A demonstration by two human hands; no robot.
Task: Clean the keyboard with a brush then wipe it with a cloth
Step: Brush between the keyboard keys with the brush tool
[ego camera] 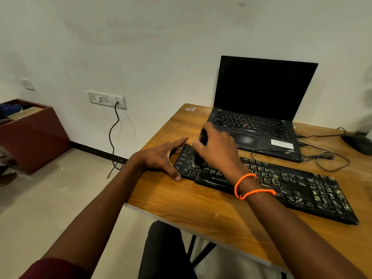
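On the table (201, 202), the keyboard (281, 184) lies nearest, the laptop (261, 109) behind it and the mouse (360, 143) to the right. The left hand (161, 158) rests at the keyboard's left end; the right hand (217, 150) holds what seems a brush (202, 137) on the keys there.

A black keyboard (271, 182) lies slantwise on the wooden counter (201, 204), its keys smeared with pale dust. The left hand (161, 158) braces the keyboard's left end, fingers (177, 142) spread straight, thumb at the near corner. The right hand (218, 150), an orange bracelet (248, 186) on its wrist, grips a dark brush (202, 137) and presses it onto the left keys. Behind stands an open laptop (261, 101), screen dark. A mouse (358, 142) sits at the far right.
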